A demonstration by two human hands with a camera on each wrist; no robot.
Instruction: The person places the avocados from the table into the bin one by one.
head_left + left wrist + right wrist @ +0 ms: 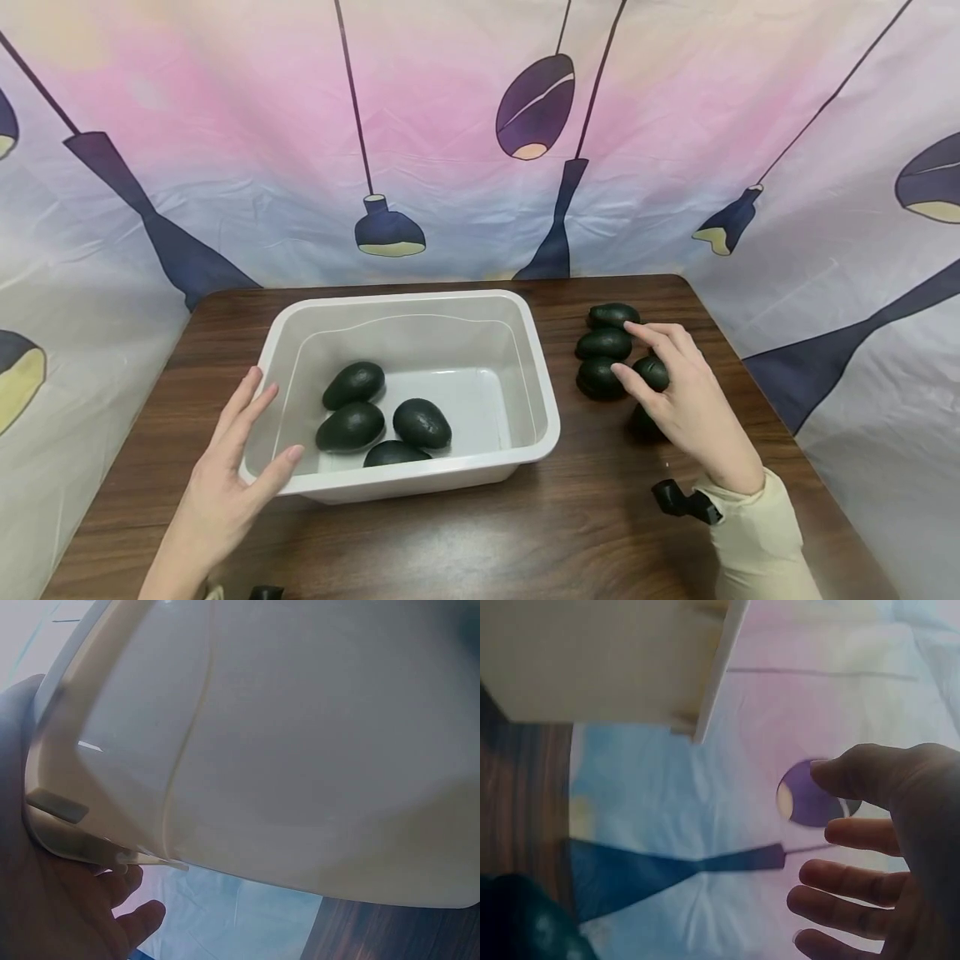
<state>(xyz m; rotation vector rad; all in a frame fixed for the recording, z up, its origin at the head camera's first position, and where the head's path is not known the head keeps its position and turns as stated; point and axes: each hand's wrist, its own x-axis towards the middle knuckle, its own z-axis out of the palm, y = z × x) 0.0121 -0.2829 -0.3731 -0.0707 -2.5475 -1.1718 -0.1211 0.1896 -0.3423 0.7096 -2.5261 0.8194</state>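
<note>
- Head view: the right hand (686, 400) hovered over a cluster of dark avocados (604, 343) lying on the wooden table (465, 533) to the right of the white tub (534, 367). Its fingers were loosely spread and bent downward, thumb and forefinger arching over the nearest avocado (652, 372) without clearly closing on it. That fruit lay directly under the fingertips, its long axis roughly left to right across the table, like the two behind it. One more avocado was largely hidden beneath the palm. The left hand (232, 467) was well apart from the cluster, fingers straight and slightly fanned, resting flat against the tub's near-left corner. Four avocados (352, 385) already lay in the tub's left half.
- Left wrist view: the tub's outer wall (300, 750) filled nearly the whole frame, with the left hand's palm (30, 885) pressed to its rim and fingertips showing below it. The avocados were not visible here, and the contact itself was blurred.
- Right wrist view: the right hand's fingers (862, 881) showed apart and gently curled against the backdrop cloth (705, 825), holding nothing visible. A dark avocado (525, 922) was cut off at the lower left corner, away from the fingertips; whether any finger touched fruit could not be told from here.
</note>
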